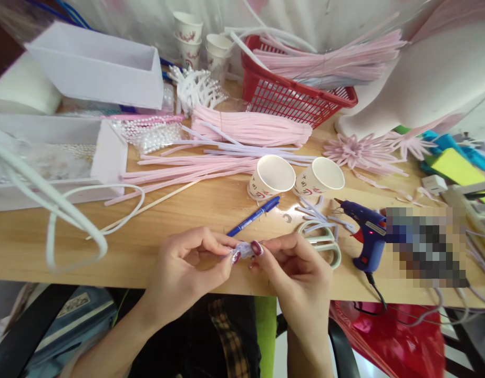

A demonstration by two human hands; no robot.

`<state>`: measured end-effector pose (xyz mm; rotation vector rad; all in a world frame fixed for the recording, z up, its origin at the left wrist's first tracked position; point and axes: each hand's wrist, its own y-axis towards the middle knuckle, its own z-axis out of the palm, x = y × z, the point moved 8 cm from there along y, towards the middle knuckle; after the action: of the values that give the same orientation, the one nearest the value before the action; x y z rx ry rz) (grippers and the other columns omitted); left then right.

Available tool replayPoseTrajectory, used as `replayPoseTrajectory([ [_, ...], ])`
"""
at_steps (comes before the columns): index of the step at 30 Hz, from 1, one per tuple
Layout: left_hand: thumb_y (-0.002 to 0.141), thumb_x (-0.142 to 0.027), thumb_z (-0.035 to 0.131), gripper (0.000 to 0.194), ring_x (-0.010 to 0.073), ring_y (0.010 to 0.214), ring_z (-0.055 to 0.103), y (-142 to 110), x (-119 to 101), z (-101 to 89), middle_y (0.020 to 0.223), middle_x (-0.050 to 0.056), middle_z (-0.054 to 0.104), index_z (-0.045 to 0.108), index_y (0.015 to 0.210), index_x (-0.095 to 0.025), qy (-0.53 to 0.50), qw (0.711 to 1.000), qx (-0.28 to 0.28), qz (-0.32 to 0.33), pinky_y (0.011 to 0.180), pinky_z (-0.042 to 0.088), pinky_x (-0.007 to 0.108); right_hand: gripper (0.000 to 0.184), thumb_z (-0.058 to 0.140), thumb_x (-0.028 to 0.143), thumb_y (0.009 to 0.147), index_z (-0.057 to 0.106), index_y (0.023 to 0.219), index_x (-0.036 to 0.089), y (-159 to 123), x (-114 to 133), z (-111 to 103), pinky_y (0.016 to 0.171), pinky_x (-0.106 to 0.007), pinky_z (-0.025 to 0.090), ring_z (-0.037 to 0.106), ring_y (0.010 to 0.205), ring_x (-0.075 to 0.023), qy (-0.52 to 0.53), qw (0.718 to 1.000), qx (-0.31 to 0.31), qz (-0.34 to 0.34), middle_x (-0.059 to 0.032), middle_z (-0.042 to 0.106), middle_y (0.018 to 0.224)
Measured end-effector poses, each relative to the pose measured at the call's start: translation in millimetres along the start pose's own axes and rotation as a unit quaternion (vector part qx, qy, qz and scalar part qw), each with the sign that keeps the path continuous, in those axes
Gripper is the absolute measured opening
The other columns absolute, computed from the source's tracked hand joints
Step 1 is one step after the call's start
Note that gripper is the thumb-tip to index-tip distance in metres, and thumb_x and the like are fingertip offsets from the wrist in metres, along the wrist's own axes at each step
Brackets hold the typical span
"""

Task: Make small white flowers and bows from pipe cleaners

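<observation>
Between my two hands, just above the front edge of the table, is a small lilac bundle of pipe cleaner (245, 250). My left hand (191, 262) pinches its left end between thumb and fingers. On the other end, my right hand (293, 262) closes with thumb and fingertips. The fingers cover part of the bundle, so its full shape is hidden. A blue pen (254, 216) lies just beyond the fingers. Light green-handled scissors (332, 247) rest beside my right hand, with short lilac pipe cleaner pieces (317, 214) behind them.
Two paper cups (276, 176) stand mid-table. A blue glue gun (368, 233) with a lit red light sits to the right. Pink pipe cleaners (250, 126) lie behind, before a red basket (297, 97). White boxes (108, 68) and a looping white cable (76, 231) are at left.
</observation>
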<state>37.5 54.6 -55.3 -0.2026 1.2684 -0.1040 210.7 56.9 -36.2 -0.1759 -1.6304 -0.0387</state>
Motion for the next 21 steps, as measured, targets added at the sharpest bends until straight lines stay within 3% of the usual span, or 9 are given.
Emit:
replayPoseTrajectory([
  [6, 0.07, -0.013, 0.08, 0.021, 0.0223, 0.08, 0.079, 3, 5, -3.6, 0.084, 0.004, 0.083, 0.064, 0.059, -0.022, 0.007, 1.0, 0.007, -0.015, 0.082, 0.064, 0.035, 0.017, 0.082, 0.031, 0.086, 0.069, 0.08, 0.02, 0, -3, 6, 0.057, -0.026, 0.063, 0.074, 0.057, -0.0166, 0.052, 0.997, 0.043, 0.03, -0.001, 0.077, 0.067],
  [15, 0.065, -0.01, 0.083, 0.024, 0.0158, 0.066, 0.074, 11, 9, -5.3, 0.07, 0.001, 0.08, 0.063, 0.054, -0.021, -0.087, 0.995, 0.017, -0.055, 0.076, 0.062, 0.03, 0.016, 0.078, 0.027, 0.09, 0.068, 0.082, 0.018, 8, -14, 19, 0.052, -0.02, 0.058, 0.07, 0.048, -0.0122, 0.19, 0.974, 0.119, 0.034, 0.0007, 0.075, 0.063],
  [21, 0.068, -0.012, 0.084, 0.024, 0.017, 0.071, 0.076, 14, 11, -6.5, 0.068, 0.001, 0.079, 0.064, 0.058, -0.02, -0.094, 0.992, 0.045, -0.066, 0.076, 0.062, 0.028, 0.019, 0.078, 0.032, 0.09, 0.067, 0.081, 0.019, 10, -10, 11, 0.043, -0.018, 0.05, 0.059, 0.041, -0.0095, 0.107, 0.99, 0.093, 0.003, 0.0032, 0.066, 0.057],
])
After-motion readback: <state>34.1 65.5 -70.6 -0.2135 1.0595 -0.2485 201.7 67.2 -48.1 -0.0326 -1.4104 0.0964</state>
